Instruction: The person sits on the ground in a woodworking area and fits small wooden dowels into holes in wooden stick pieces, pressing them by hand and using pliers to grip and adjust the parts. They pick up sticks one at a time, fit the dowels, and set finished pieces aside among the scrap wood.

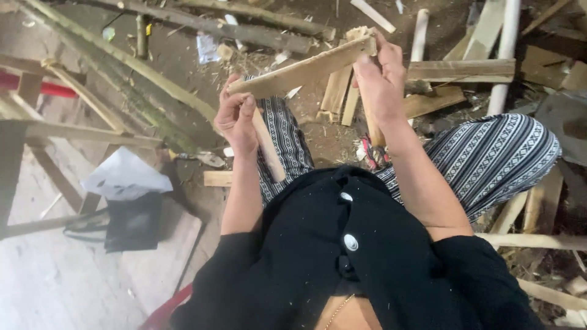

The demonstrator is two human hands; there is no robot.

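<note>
left hand (237, 119): i see it wrapped around the lower end of the long wooden strip (302, 70), fingers curled tight; a second, shorter wooden stick (267, 143) runs down from under the same fist.
right hand (380, 76): i see it pinching the upper end of the long wooden strip, thumb on the near side, fingers behind.
long wooden strip: held in the air between both hands, tilted, its right end higher; it sits above the striped trousers (489, 156).
shorter wooden stick: slants down from the left hand, across the trouser leg.
wood scraps (461, 70): flat offcuts lie on the dirt beyond the strip, just past the right hand.
long pole (122, 58): lies diagonally on the ground, well left of the strip.
white paper (125, 177): rests on a black bag (131, 223), below and left of the left hand.
black top (342, 256): nearest me, under the strip, with white buttons.
</note>
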